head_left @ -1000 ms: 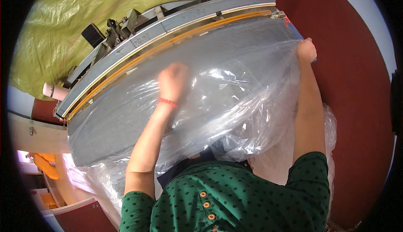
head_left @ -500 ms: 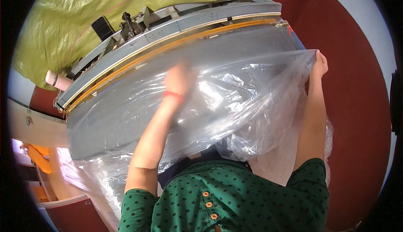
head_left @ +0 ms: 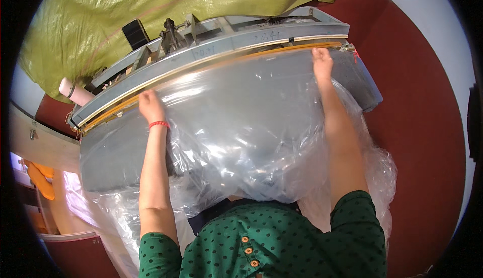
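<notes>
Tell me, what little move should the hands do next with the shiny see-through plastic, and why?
Perhaps the left hand and right hand should ease slightly apart to smooth it: they hold the far edge of the clear plastic near the orange strip, and wrinkles show nearer the green shirt.

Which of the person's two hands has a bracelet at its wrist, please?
The left hand: a red bracelet circles its wrist, whereas the right hand has none.

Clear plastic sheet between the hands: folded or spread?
Spread: the clear plastic sheet stretches from the left hand to the right hand, though its nearer part is wrinkled.
</notes>
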`<state>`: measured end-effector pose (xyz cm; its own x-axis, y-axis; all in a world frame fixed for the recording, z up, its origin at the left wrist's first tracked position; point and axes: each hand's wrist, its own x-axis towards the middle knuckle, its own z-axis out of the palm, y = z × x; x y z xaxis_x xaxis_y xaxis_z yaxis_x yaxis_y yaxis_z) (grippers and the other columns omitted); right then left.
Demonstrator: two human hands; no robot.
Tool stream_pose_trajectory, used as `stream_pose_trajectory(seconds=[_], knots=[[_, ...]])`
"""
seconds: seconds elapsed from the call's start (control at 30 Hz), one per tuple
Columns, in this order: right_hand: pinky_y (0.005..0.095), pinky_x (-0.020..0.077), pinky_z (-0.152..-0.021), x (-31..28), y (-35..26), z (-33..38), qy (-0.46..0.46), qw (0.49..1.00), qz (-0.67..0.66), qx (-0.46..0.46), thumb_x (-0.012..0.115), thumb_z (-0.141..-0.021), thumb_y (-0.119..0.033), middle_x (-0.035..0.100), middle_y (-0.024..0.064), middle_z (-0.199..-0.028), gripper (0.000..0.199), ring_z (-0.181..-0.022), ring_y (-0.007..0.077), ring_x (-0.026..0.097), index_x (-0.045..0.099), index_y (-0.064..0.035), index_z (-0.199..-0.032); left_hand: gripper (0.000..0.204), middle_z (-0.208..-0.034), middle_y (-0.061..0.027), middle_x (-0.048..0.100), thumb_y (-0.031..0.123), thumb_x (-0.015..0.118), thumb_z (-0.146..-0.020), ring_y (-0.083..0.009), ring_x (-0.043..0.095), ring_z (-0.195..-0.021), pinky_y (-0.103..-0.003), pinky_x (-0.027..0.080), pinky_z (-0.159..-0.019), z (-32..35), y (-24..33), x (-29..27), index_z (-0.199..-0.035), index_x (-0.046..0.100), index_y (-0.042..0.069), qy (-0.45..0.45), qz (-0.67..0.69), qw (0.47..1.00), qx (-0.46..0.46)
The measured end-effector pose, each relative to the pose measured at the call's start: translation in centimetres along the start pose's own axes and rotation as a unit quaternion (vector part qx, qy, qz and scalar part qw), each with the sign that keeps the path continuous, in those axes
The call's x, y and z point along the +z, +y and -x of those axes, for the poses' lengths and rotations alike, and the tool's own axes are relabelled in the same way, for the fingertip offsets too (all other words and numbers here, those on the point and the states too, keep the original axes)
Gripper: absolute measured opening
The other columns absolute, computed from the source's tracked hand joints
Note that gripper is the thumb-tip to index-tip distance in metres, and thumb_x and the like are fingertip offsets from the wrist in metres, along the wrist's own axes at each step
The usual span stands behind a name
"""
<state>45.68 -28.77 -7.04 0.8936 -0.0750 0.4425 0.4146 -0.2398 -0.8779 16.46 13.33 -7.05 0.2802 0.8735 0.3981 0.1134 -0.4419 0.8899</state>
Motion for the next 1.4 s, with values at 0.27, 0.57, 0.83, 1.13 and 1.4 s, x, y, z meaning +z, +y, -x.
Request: stream_pose_trajectory(seconds=[0.27,0.57,0.83,1.13,1.4], knots=[[0.028,0.0441,-0.058,3.0,-0.5,-0.7,0.08,0.99,0.114,-0.002,0.064,-0.075,-0.018,0.057,0.0079,-0.062,0.021,-0.056,0.0153,0.055,0.053,-0.0008,-0.074,0.017,-0.06,-0.0015,0.051,0.015,0.06,-0.071,-0.0084,0.045,-0.055,-0.022,0.04,-0.056,-0.2,1.7,0.2,-0.068,0.05,0.003,0.065,0.015,0.997,-0.037],[0.0232,0.0415,-0.04,2.7,-1.8,-1.4,0.031,0.99,-0.126,0.061,0.053,-0.075,-0.003,0.053,0.0048,-0.062,0.007,-0.051,0.0095,0.051,0.048,-0.001,-0.08,0.012,-0.075,-0.0096,0.052,0.003,0.041,-0.077,-0.0144,0.051,-0.06,-0.024,0.045,-0.059,-0.3,3.5,-1.3,-0.089,0.041,0.0,0.124,0.183,0.968,-0.122],[0.0299,0.045,-0.06,0.2,-4.4,0.8,0.021,0.974,0.181,-0.132,0.066,-0.073,-0.02,0.06,0.0077,-0.069,0.022,-0.061,0.0154,0.056,0.057,-0.0031,-0.083,0.027,-0.081,-0.0173,0.062,0.02,0.045,-0.084,-0.0193,0.058,-0.076,-0.034,0.043,-0.067,-0.6,-0.1,-3.8,-0.084,0.059,-0.003,-0.04,-0.17,0.984,0.047],[0.0356,0.0414,-0.077,-11.1,-7.3,2.2,0.202,0.917,0.323,-0.119,0.063,-0.074,-0.018,0.058,0.0092,-0.093,0.017,-0.087,0.0255,0.054,0.06,-0.0082,-0.088,0.008,-0.067,0.0055,0.047,0.013,0.056,-0.083,-0.0029,0.042,-0.06,-0.017,0.034,-0.055,6.6,14.0,-4.6,-0.081,0.052,0.006,-0.412,0.17,0.895,0.002],[0.0282,0.0402,-0.085,4.6,-26.9,13.6,-0.393,0.856,-0.095,-0.324,0.068,-0.065,-0.006,0.055,0.0082,-0.103,0.035,-0.098,0.0203,0.052,0.058,-0.0034,-0.099,0.009,-0.067,0.0068,0.048,0.008,0.061,-0.079,-0.0001,0.041,-0.059,-0.014,0.031,-0.053,8.1,18.3,-9.2,-0.08,0.053,0.006,-0.397,0.194,0.896,0.028]])
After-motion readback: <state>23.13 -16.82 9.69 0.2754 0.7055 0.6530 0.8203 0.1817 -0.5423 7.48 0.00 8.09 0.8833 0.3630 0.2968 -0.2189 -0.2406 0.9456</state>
